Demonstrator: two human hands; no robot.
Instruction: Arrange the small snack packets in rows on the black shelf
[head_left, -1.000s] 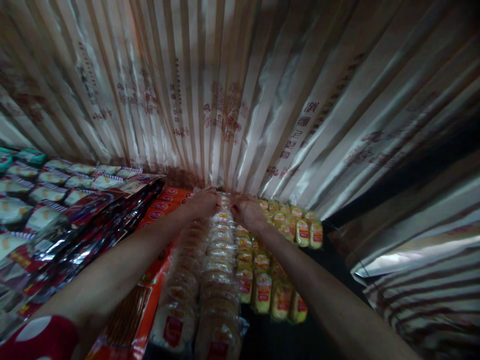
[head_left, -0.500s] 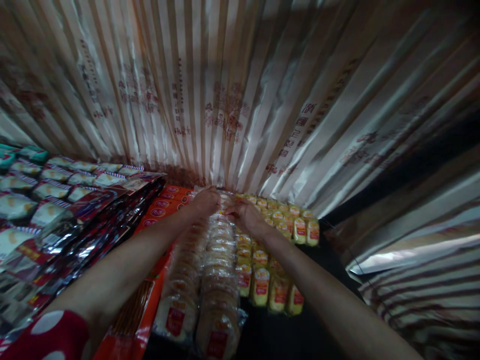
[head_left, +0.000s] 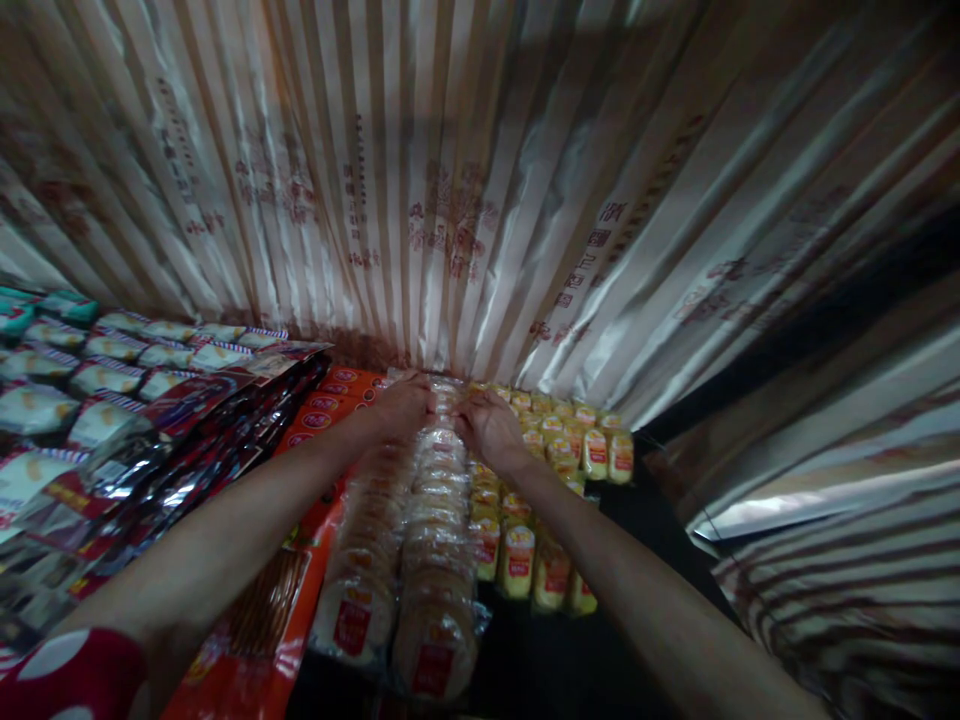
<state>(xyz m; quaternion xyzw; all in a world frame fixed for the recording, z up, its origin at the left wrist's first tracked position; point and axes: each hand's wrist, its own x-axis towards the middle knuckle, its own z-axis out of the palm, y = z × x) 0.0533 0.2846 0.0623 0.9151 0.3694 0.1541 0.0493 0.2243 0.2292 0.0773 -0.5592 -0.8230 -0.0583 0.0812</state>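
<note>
Both my arms reach far forward over rows of packed snacks. My left hand (head_left: 406, 405) and my right hand (head_left: 487, 427) meet at the far end of two rows of clear round-cracker packs (head_left: 435, 520) with red labels, close to the striped sheet at the back. Their fingers curl down onto the farthest pack; whether they grip it is hidden. Yellow snack packs (head_left: 525, 565) with red labels lie right of the crackers, under my right forearm.
Orange-red flat packs (head_left: 255, 640) lie left of the crackers. Farther left is a stack of dark shiny bags (head_left: 127, 440) with white and red prints. A striped plastic sheet with red print (head_left: 450, 200) hangs behind and to the right. A dark gap (head_left: 645, 520) lies right of the yellow packs.
The hands stay at the far end of the cracker rows, drawing slightly closer together. The view has shifted a little; the snack rows sit slightly lower left in the picture.
</note>
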